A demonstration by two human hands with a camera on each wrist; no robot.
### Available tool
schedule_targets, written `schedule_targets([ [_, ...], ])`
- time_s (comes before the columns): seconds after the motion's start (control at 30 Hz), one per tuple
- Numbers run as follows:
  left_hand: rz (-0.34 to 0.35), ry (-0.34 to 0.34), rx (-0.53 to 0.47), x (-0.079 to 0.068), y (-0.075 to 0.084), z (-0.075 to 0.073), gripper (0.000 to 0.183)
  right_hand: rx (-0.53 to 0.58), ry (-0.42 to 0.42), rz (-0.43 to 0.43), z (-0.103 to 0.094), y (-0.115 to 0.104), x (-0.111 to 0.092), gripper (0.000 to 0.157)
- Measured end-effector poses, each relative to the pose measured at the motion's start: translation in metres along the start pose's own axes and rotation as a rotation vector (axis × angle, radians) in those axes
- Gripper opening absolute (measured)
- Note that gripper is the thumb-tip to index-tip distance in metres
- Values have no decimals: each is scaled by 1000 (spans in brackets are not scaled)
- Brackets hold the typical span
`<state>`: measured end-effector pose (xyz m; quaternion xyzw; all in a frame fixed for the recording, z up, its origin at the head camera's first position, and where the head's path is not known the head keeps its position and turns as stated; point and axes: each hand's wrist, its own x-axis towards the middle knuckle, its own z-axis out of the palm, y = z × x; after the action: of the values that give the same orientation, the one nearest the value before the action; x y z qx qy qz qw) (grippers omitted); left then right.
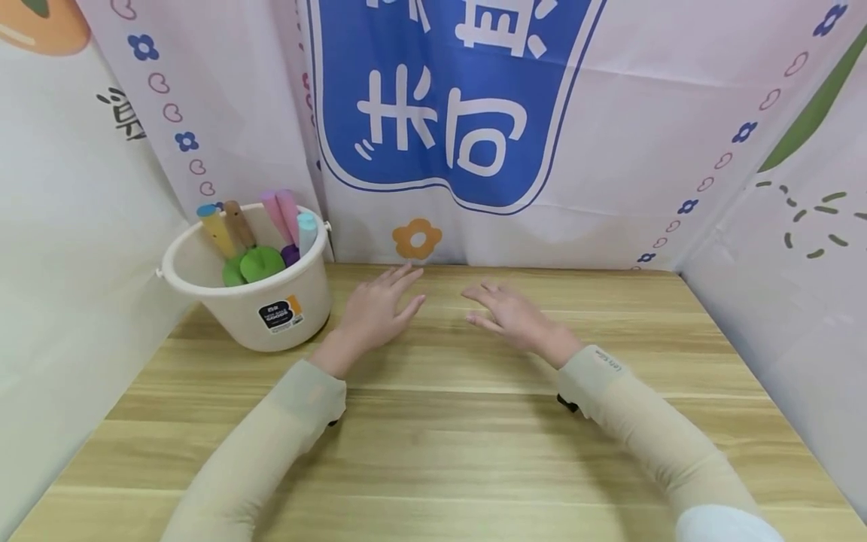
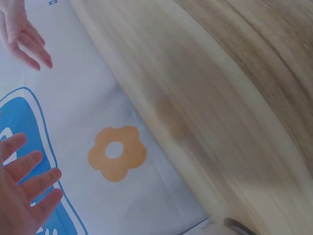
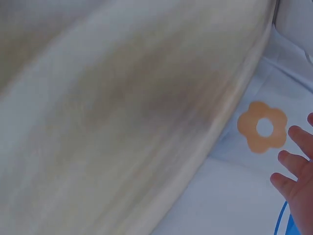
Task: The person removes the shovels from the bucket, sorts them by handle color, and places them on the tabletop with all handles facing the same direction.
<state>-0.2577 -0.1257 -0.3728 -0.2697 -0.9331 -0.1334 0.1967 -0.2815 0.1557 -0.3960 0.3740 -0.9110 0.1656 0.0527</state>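
My left hand is held over the wooden table, fingers spread and nothing in them. To its left stands a white bucket holding toys with yellow, brown, pink and light blue handles and green round parts. Opposite, my right hand hovers with relaxed fingers, also holding nothing. A gap of bare wood separates the two hands. The left wrist view shows the left fingers apart, with the right hand at the top left. Extended right fingers appear at the right edge of the right wrist view.
Behind the table hangs a white and pink cloth with a blue sign print and an orange flower. White printed sheets form walls at both sides. A sticker marks the bucket's front.
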Motion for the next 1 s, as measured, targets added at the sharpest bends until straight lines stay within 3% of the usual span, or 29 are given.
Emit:
schedule_targets([
  [0.3,91,104,-48,-9,4,-13,43,39,-5,-68,14,-19,-1,53],
  [0.73,225,271,-120,-15,1,-41,33,191,18,-103,11,-46,12,54],
  [0.87,232,335,-143,-18,-5,-52,31,227,29,-86,9,-53,17,54],
  [1.0,207,370,-139,-22,-12,-66,31,295,95,-57,9,-60,25,51],
])
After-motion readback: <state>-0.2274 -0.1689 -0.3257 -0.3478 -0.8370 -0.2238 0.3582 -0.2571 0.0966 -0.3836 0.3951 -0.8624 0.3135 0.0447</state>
